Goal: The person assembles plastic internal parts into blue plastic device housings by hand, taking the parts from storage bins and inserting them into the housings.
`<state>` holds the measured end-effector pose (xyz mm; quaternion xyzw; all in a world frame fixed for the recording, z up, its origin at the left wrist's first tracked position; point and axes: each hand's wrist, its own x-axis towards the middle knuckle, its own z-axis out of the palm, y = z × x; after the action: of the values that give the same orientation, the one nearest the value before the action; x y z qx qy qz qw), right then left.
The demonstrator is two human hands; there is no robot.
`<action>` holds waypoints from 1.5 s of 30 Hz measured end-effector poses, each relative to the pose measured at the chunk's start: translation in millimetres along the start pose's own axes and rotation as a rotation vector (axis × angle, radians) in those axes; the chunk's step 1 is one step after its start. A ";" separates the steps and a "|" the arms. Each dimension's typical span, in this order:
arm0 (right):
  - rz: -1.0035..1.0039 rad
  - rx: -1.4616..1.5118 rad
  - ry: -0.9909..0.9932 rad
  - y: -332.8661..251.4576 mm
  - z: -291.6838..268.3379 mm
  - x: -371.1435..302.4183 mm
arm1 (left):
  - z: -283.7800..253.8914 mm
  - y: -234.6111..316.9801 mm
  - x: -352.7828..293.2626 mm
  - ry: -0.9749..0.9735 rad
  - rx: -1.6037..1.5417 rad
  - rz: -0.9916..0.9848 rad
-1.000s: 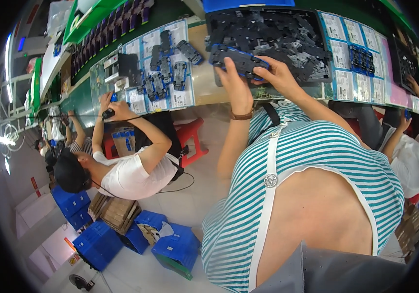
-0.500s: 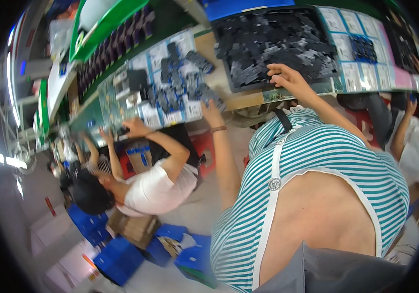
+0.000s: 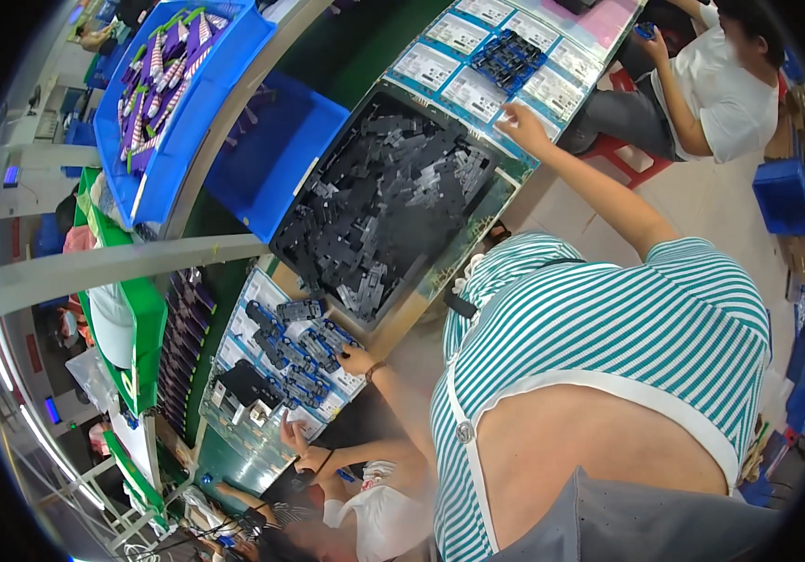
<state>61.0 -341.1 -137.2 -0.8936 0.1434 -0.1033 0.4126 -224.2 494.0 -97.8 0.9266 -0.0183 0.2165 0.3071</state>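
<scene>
A shallow tray (image 3: 477, 201) heaped with small black plastic parts (image 3: 384, 206) sits on the workbench, tilted across the upper middle of the view. Just beyond its far corner lie white printed sheets (image 3: 463, 80) with a cluster of dark blue parts (image 3: 510, 56) on them. The right hand (image 3: 520, 124) reaches out on a straight, extended arm and rests at that far corner of the tray, fingers bent down toward the sheet's edge; whether they pinch anything cannot be told. The left hand (image 3: 357, 359) stretches to the near side, fingers curled together at a second spread of blue and black parts (image 3: 295, 347) laid on white sheets; its grasp is too small to make out. Behind stand blue bins (image 3: 281, 159). A seated person in a white shirt (image 3: 735, 94) works at the far end, and another person (image 3: 374, 515) sits beside the left arm.
</scene>
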 end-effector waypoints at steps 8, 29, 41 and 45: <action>0.368 -0.081 0.269 98.4 6.7 99.5 | 236.0 295.4 92.6 0.505 -0.162 -1.061; 0.341 0.767 -0.537 -128.6 -4.0 -5.2 | 356.3 419.8 186.7 -0.061 -1.817 -0.899; -0.914 0.116 -0.484 -240.7 100.2 3.5 | 289.0 373.5 129.9 0.386 -2.099 -0.678; -0.934 -0.298 -0.346 -203.8 169.2 57.9 | 264.2 393.4 127.9 0.491 -2.014 -0.735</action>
<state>201.4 -115.1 -85.0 -0.9153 -0.3280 -0.1059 0.2085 -71.1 35.3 -14.0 0.1323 0.1519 0.1763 0.9635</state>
